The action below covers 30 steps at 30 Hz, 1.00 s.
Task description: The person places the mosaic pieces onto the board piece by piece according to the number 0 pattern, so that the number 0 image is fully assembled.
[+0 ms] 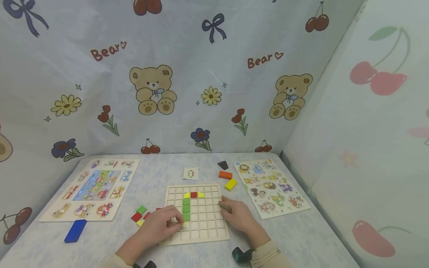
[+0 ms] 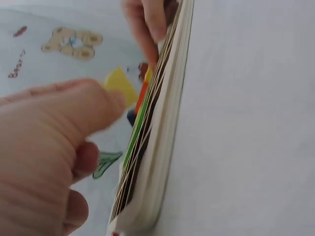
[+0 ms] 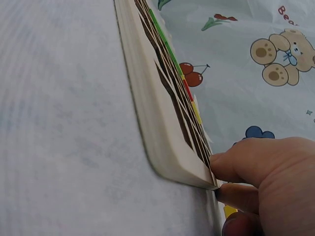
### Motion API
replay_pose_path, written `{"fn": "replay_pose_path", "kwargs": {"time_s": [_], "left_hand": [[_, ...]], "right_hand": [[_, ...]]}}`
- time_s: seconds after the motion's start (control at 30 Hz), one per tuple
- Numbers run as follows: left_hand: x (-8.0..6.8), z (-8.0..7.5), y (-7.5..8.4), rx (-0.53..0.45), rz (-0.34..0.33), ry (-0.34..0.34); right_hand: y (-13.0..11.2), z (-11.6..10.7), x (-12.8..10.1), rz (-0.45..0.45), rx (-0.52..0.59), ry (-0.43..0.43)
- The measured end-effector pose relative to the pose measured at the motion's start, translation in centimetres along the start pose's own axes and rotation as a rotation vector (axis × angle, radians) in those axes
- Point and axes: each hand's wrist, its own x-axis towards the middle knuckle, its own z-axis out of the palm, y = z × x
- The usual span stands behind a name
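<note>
A wooden grid board [image 1: 207, 233] lies at the middle of the table. On it, green square tiles [image 1: 186, 209] form a column, topped by a row of a red square tile [image 1: 193, 195] between two yellow pieces with slanted or curved edges. My left hand [image 1: 157, 227], above the board's left part, pinches a small yellow tile [image 2: 119, 84] between thumb and finger, below the green column. My right hand [image 1: 239, 216] holds the board's right edge, thumb [image 3: 229, 162] on top and a finger against the side.
Loose red, green and yellow tiles [image 1: 141, 210] lie left of the board, partly behind my left hand. A pattern card [image 1: 190, 173] and orange, yellow and black blocks [image 1: 225, 175] are behind it. Puzzle boards stand left [image 1: 117, 216] and right [image 1: 285, 210]; a blue block [image 1: 75, 231] lies front left.
</note>
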Motion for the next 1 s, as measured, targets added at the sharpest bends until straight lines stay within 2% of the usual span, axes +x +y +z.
{"fn": "replay_pose_path", "kwargs": {"time_s": [0.1,0.2,0.47,0.57,0.7,0.87,1.0], "left_hand": [[0.0,0.8,0.1,0.05,0.089,0.018],[-0.1,0.9,0.0,0.107,0.138,0.023],[-0.3,0.1,0.4,0.221,0.266,0.079],[-0.3,-0.1,0.7,0.227,0.249,0.047],[-0.4,-0.1,0.9,0.184,0.208,-0.008],[-0.4,0.2,0.8,0.166,0.202,-0.058],[-0.2,0.6,0.6,0.201,0.207,-0.053]], "right_hand": [[0.0,0.0,0.0,-0.012,-0.004,0.001],[-0.1,0.0,-0.1,-0.018,-0.002,0.0],[0.0,0.0,-0.1,-0.034,-0.005,0.003],[0.0,-0.1,-0.1,-0.037,-0.008,0.005],[0.0,-0.1,0.0,-0.034,-0.012,0.003],[0.0,0.0,0.0,-0.011,-0.01,-0.002],[0.0,-0.1,0.1,0.006,-0.009,-0.011]]}}
